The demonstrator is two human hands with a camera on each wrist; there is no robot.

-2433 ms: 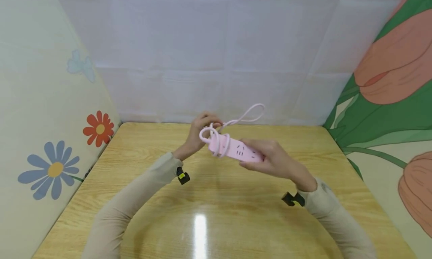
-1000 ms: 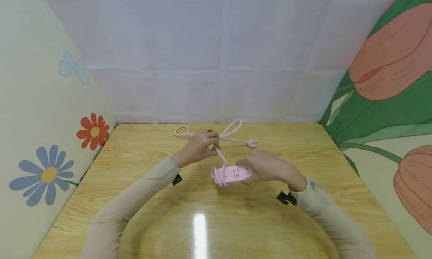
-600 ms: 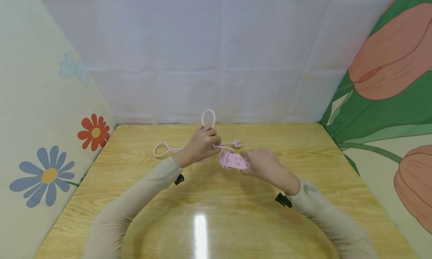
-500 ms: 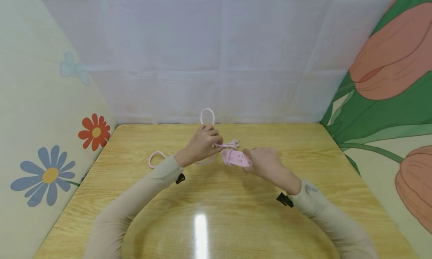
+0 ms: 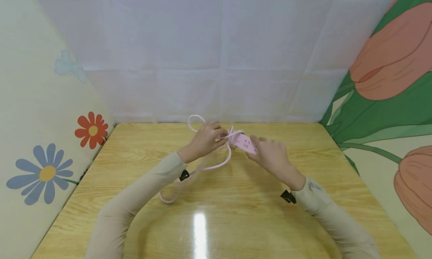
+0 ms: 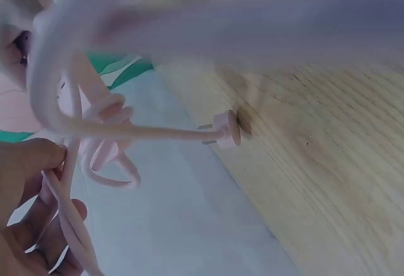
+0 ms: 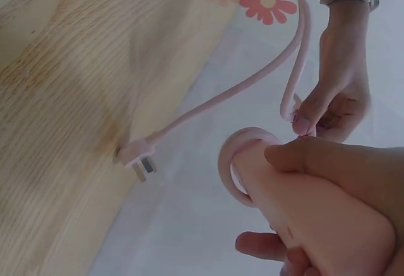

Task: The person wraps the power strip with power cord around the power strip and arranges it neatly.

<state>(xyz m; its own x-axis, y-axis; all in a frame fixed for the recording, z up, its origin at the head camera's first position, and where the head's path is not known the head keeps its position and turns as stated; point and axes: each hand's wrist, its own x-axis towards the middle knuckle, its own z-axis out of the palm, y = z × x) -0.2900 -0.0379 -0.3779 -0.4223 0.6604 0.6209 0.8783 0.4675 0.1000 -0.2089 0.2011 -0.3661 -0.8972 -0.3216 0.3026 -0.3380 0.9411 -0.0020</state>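
Observation:
My right hand (image 5: 271,154) grips one end of a pink power strip (image 5: 245,142), held up over the far half of the table. The strip's far end is wrapped in turns of its pale pink cord (image 5: 221,164). In the left wrist view, my left hand (image 6: 31,206) pinches the cord between thumb and fingers, close beside the wrapped end. One loop sticks up behind the left hand, and more cord hangs below toward the left wrist. The plug (image 7: 136,153) dangles at the cord's end near the wooden surface, its prongs showing in the right wrist view.
A glossy wooden table (image 5: 256,221) spreads beneath both hands, with a white cloth wall (image 5: 270,64) along its back edge. Flower-painted panels (image 5: 47,172) flank it at left and right. Each wrist carries a small black camera mount (image 5: 288,196).
The strip was lowered toward the table, then raised again, farther back and tilted. The left hand stays on the cord, moving slightly right; the trailing loop has swung nearer below the left wrist.

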